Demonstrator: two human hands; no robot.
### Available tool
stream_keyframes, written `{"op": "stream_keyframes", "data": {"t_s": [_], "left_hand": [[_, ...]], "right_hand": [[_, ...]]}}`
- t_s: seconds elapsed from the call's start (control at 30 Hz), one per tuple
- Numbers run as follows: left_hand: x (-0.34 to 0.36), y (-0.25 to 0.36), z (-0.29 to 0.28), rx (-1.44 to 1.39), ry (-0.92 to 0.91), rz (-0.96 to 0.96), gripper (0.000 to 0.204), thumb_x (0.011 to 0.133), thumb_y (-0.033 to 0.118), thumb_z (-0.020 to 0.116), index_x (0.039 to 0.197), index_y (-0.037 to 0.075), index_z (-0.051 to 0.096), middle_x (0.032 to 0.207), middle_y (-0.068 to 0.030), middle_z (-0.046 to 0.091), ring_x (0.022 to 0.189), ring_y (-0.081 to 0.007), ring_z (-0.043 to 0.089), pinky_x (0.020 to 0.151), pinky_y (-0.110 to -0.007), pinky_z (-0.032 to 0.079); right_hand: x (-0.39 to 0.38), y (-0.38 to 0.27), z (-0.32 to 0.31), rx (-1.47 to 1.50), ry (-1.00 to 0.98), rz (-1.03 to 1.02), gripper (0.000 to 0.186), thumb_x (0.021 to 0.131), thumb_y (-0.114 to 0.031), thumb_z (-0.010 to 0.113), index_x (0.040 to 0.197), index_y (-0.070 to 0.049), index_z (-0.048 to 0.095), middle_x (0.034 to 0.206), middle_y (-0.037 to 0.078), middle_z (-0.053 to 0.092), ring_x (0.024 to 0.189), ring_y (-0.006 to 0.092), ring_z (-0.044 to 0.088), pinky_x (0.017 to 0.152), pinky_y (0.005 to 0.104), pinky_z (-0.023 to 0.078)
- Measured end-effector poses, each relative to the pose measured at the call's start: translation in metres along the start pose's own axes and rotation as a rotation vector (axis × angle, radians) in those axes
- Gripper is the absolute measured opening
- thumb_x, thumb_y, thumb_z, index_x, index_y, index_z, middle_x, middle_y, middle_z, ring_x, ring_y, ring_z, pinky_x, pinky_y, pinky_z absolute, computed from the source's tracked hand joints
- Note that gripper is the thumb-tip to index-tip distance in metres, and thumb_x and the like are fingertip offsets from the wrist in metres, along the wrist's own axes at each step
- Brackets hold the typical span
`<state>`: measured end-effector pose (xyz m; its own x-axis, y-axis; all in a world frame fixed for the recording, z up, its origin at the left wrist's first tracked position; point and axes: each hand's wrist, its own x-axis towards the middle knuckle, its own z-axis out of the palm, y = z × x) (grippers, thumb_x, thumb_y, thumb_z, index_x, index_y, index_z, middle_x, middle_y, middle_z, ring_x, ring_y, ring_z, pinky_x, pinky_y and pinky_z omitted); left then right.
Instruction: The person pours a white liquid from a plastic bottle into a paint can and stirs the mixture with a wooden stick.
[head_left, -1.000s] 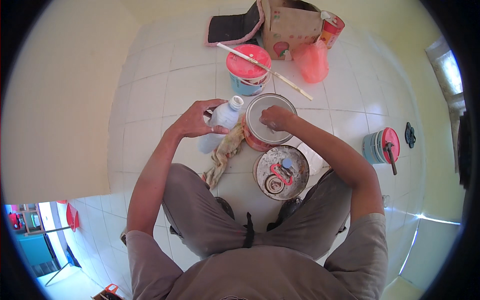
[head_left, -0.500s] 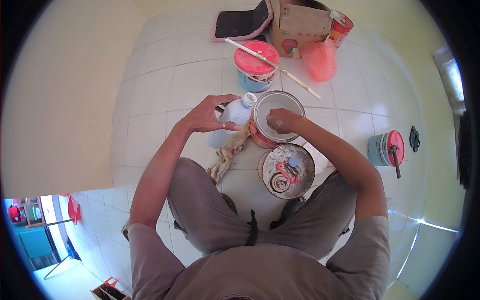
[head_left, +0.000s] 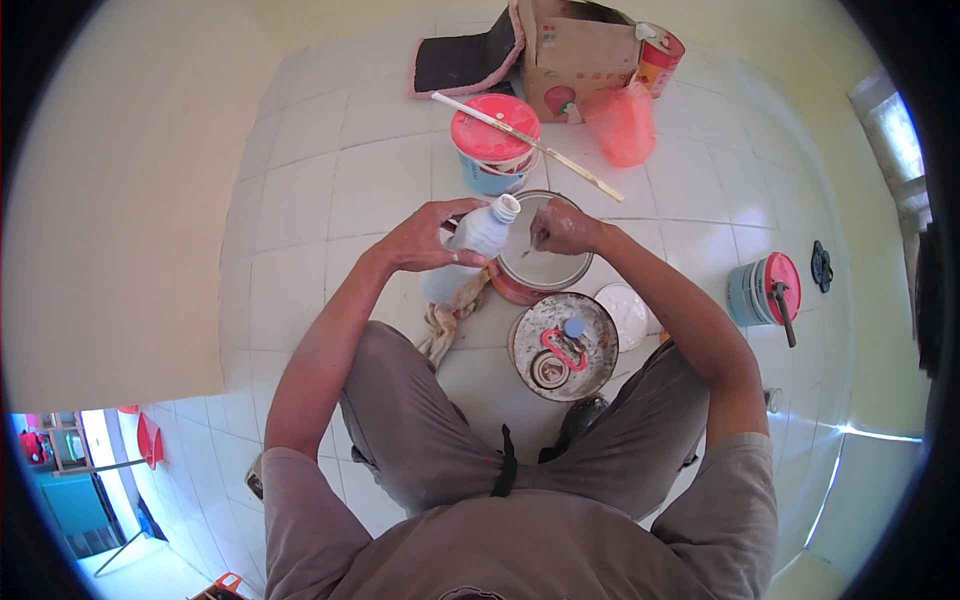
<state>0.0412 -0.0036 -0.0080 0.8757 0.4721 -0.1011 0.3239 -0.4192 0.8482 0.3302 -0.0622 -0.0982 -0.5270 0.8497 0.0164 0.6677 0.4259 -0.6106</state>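
Observation:
My left hand (head_left: 436,236) is wrapped around a white plastic bottle (head_left: 483,232) with an uncapped mouth. The bottle leans right, its neck over the left rim of an open can (head_left: 560,277) holding pale grey-white contents. Above that can's far right side, my right hand (head_left: 565,226) is closed, with whitish smears on its fingers. A small thin tip pokes out below them; I cannot make out what it belongs to. Nearer me stands a stained round metal tin (head_left: 592,352) with a pink-red handle and a blue cap (head_left: 574,327) lying on top. A soiled cloth (head_left: 441,330) lies beneath the bottle.
Beyond the can, a long stick (head_left: 580,175) rests across a red-lidded bucket (head_left: 492,128). Farther back are a cardboard box (head_left: 575,60), a pink plastic bag (head_left: 625,125) and a red tin (head_left: 658,65). Another bucket (head_left: 752,292) with a tool on its lid stands right. A white lid (head_left: 624,316) lies beside the tin.
The bottle's mouth has come right, over the can's rim. My right hand has shifted toward the can's far right side, and a thin tip now shows below its fingers. The whole view has shifted slightly.

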Motion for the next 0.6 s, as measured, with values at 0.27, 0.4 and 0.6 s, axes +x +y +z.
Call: {"op": "stream_keyframes", "data": {"t_s": [0.27,0.4,0.6], "left_hand": [[0.009,-0.005,0.003,0.024,0.000,0.002,0.088,0.074,0.043,0.090,0.146,0.007,0.053,0.136,-0.0124,0.064,0.126,-0.0283,0.061,0.112,-0.047,0.046],[0.005,-0.006,0.000,0.009,0.020,-0.032,0.089,0.074,0.045,0.090,0.146,0.007,0.053,0.136,-0.0128,0.064,0.127,-0.0285,0.061,0.110,-0.048,0.048],[0.000,-0.004,-0.005,0.017,0.040,-0.037,0.090,0.073,0.045,0.091,0.146,0.007,0.053,0.136,-0.0125,0.064,0.127,-0.0278,0.061,0.109,-0.048,0.048]], "right_hand": [[-0.003,-0.015,-0.023,-0.243,-0.024,0.100,0.008,0.072,-0.004,0.069,0.079,-0.003,0.072,0.079,0.018,0.071,0.079,0.0356,0.072,0.073,0.0460,0.057],[0.006,-0.031,-0.015,-0.585,-0.043,0.010,0.006,0.079,-0.008,0.068,0.076,-0.003,0.069,0.082,0.017,0.071,0.079,0.0347,0.073,0.072,0.0461,0.059],[0.015,-0.038,0.010,-0.673,-0.217,-0.063,0.011,0.084,-0.012,0.064,0.077,-0.006,0.071,0.083,0.018,0.072,0.080,0.0337,0.074,0.072,0.0465,0.059]]}}
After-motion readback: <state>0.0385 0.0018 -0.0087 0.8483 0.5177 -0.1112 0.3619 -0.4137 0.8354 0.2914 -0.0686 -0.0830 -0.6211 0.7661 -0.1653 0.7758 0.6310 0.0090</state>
